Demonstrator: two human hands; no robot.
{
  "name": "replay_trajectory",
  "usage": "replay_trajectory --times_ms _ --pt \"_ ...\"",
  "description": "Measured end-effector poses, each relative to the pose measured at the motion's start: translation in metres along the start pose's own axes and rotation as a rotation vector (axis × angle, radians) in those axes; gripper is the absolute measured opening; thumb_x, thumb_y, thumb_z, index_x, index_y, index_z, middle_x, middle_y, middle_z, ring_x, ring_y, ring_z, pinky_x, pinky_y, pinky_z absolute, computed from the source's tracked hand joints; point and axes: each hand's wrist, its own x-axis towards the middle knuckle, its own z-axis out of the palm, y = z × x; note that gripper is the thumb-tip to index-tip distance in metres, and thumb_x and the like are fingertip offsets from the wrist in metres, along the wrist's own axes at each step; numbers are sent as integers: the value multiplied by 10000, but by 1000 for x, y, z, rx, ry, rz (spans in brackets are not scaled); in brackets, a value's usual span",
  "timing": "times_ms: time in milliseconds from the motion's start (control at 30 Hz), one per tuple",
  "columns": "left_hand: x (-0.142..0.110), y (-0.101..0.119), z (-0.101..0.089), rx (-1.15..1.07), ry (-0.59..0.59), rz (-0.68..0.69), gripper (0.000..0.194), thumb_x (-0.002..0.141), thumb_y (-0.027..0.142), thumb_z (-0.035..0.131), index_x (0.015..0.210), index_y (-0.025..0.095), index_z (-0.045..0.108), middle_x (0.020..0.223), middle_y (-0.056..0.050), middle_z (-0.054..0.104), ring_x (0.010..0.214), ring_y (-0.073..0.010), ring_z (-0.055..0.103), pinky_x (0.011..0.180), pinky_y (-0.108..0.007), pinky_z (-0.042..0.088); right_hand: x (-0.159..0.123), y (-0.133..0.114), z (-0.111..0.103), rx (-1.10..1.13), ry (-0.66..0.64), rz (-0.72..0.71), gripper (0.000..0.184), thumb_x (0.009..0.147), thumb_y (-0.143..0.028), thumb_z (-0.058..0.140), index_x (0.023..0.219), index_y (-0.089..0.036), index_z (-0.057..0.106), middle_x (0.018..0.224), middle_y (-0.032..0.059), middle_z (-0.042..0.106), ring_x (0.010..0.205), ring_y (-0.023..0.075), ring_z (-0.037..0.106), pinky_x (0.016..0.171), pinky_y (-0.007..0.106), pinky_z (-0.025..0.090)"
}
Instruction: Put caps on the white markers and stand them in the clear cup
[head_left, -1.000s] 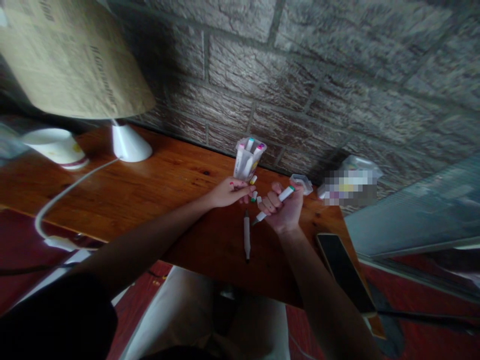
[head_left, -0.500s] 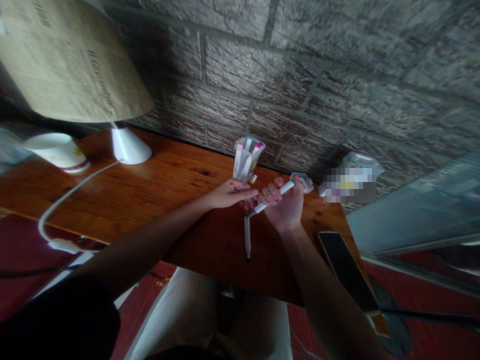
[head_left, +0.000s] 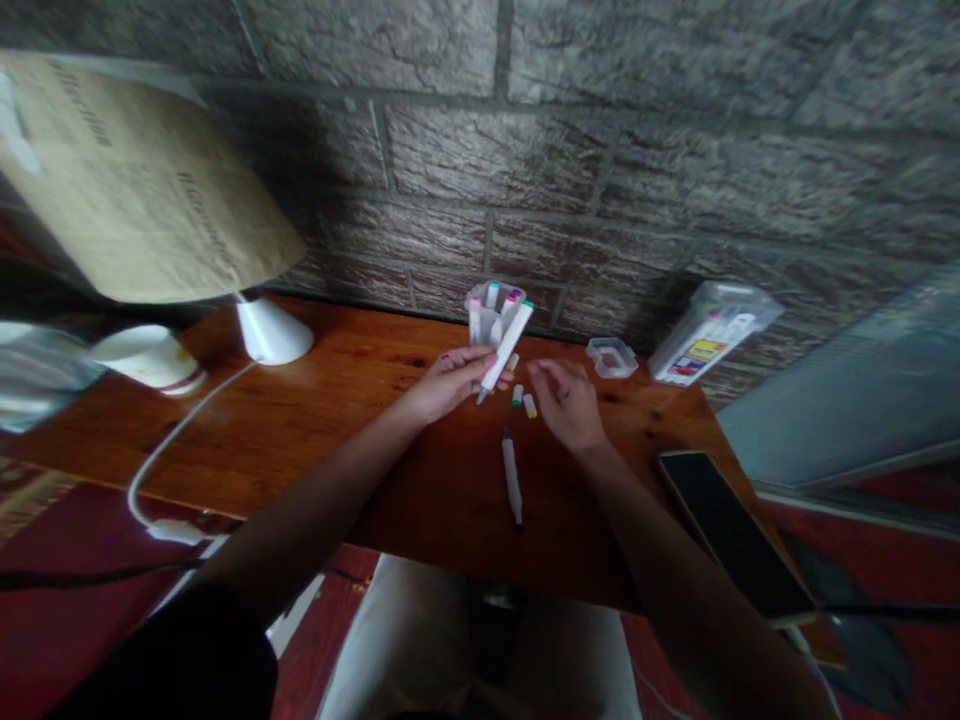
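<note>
My left hand (head_left: 456, 382) is closed around a white marker (head_left: 507, 345) with a green end. Its uncapped tip points down toward the table. My right hand (head_left: 568, 402) hovers just to the right with loosely bent fingers and nothing visible in them. Between the hands lie a green-marked cap (head_left: 517, 396) and a yellow-marked cap (head_left: 530, 406). Another yellow-marked cap (head_left: 512, 362) is partly hidden near my left fingers. A second uncapped white marker (head_left: 511, 478) lies below them. Behind my left hand stands a clear case (head_left: 484, 322) holding several markers with coloured ends.
An open clear lid (head_left: 612, 357) and another marker case (head_left: 705, 340) are at the right by the brick wall. A phone (head_left: 731, 530) lies along the right edge of the wooden table (head_left: 360, 350). A lamp (head_left: 274, 330) and a paper cup (head_left: 150, 358) stand at left.
The green-ended marker has passed from my right hand to my left. My right hand has let go and turned palm down. Green and yellow caps now show on the table.
</note>
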Motion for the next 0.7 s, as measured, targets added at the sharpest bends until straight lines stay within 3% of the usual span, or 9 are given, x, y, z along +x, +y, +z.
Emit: replay_trajectory --times_ms 100,167,367,467,567,700 --pt "0 10 -1 -129 101 36 282 740 314 837 939 154 718 805 -39 758 701 -124 705 671 -211 549 -5 6 6 -259 -147 -78 168 883 -338 633 957 -215 720 1000 94 748 990 266 618 973 439 406" --pt "0 14 0 -171 143 24 267 763 256 814 994 167 715 827 -31 754 711 -120 700 696 -223 559 -8 7 9 -345 -229 -50 215 830 -323 705 1015 -215 717 1009 100 747 986 276 610 957 446 402" --pt "-1 13 3 -195 203 -2 221 749 196 811 935 161 698 775 -10 728 687 -109 683 693 -226 563 -8 7 10 -359 -300 16 156 810 -228 693 964 -216 713 965 99 742 962 278 613 916 438 414" --pt "-1 10 1 -188 188 7 256 701 198 842 892 161 676 733 5 709 658 -106 666 694 -240 564 -7 7 11 -171 -202 20 212 798 -165 666 999 -224 704 979 85 742 940 256 640 924 434 448" --pt "-1 9 -2 -176 172 29 291 657 216 870 841 158 651 714 17 687 651 -100 651 679 -233 554 -6 -1 12 173 -107 23 202 830 -205 664 1024 -246 700 1001 57 744 885 212 678 879 400 513" --pt "-1 9 -4 -174 165 65 326 633 244 886 821 163 632 705 38 652 649 -81 627 651 -208 533 -8 -21 9 636 -124 71 194 820 -288 729 1012 -266 711 997 21 739 918 175 696 888 364 557"
